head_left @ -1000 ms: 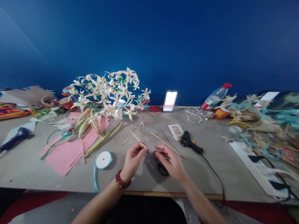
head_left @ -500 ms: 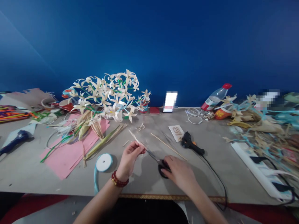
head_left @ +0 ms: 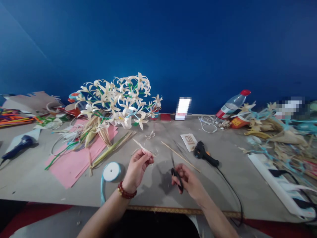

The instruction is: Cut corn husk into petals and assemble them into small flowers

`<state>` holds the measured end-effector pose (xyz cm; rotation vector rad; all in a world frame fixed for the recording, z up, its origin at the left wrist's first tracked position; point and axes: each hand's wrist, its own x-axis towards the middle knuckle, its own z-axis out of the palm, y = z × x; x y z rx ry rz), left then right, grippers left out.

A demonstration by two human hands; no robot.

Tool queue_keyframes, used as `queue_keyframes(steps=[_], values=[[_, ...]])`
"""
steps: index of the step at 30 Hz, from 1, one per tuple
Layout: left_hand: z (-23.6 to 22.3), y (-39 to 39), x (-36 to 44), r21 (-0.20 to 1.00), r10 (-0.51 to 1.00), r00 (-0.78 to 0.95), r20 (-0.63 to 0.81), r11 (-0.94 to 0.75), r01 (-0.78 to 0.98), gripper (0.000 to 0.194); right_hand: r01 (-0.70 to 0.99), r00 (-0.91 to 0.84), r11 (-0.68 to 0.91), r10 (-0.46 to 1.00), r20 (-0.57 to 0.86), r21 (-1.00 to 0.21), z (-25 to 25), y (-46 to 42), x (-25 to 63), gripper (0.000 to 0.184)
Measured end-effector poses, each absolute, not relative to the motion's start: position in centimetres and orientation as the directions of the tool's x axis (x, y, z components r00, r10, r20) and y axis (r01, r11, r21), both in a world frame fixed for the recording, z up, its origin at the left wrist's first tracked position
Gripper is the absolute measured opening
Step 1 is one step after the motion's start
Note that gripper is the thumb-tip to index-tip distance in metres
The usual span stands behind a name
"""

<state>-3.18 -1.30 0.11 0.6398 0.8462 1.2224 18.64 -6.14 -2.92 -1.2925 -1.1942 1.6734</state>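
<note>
Between the thumb and fingers of my left hand (head_left: 140,162) is pinched a pale, narrow strip of what looks like dried husk (head_left: 139,144), its tip pointing up and left. My right hand (head_left: 189,181) grips black-handled scissors (head_left: 177,178) by the loops, with the thin blades pointing up and away from the strip. Beyond the scissors a thin wooden stick (head_left: 180,156) lies slanted on the table. Small pale husk scraps (head_left: 150,135) are scattered past my left hand. A roll of light blue ribbon (head_left: 111,172) lies left of that hand.
A black glue gun (head_left: 206,156) with a trailing cord lies at right, near a white power strip (head_left: 271,181). White husk flowers (head_left: 116,99) stand at the back left, behind pink paper (head_left: 66,168). A red-capped bottle (head_left: 232,105) leans by the wall.
The scissors have come away from the strip and swung from pointing left to pointing upward. My right hand has turned and moved slightly right. My left hand still pinches the strip.
</note>
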Motion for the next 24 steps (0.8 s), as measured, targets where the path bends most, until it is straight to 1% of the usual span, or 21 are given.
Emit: queue_keyframes(steps=[1,3,5,7,14,19,24], values=[[0.2,-1.3,-3.0,0.802,0.972,0.11,-0.209,0.235,-0.55,0.018,-0.033,-0.27,-0.337,0.91,-0.316,-0.941,-2.8,-6.3,18.1,0.052],[0.4,-1.4,-2.7,0.79,0.975,0.093,-0.201,0.218,-0.574,0.018,-0.065,-0.327,-0.352,0.891,-0.313,-0.934,-2.6,-6.6,17.2,0.056],[0.6,-1.4,-2.4,0.782,0.978,0.082,-0.191,0.202,-0.589,0.017,-0.061,-0.383,-0.356,0.871,-0.308,-0.932,-2.5,-6.8,16.4,0.057],[0.7,-1.5,-2.1,0.78,0.98,0.079,-0.181,0.192,-0.595,0.016,-0.053,-0.4,-0.344,0.868,-0.296,-0.938,-2.5,-6.7,15.8,0.055],[0.7,-2.0,-1.8,0.81,0.986,0.086,-0.143,0.166,-0.562,0.011,-0.059,-0.366,-0.277,0.9,-0.237,-0.959,-2.4,-6.2,14.9,0.048],[0.6,-2.1,-1.7,0.812,0.985,0.101,-0.14,0.172,-0.557,0.011,-0.01,-0.338,-0.263,0.909,-0.244,-0.965,-2.2,-6.2,14.7,0.047],[0.4,-2.1,-1.6,0.813,0.984,0.108,-0.144,0.18,-0.553,0.012,0.009,-0.307,-0.29,0.91,-0.279,-0.957,-2.1,-6.2,14.6,0.045]])
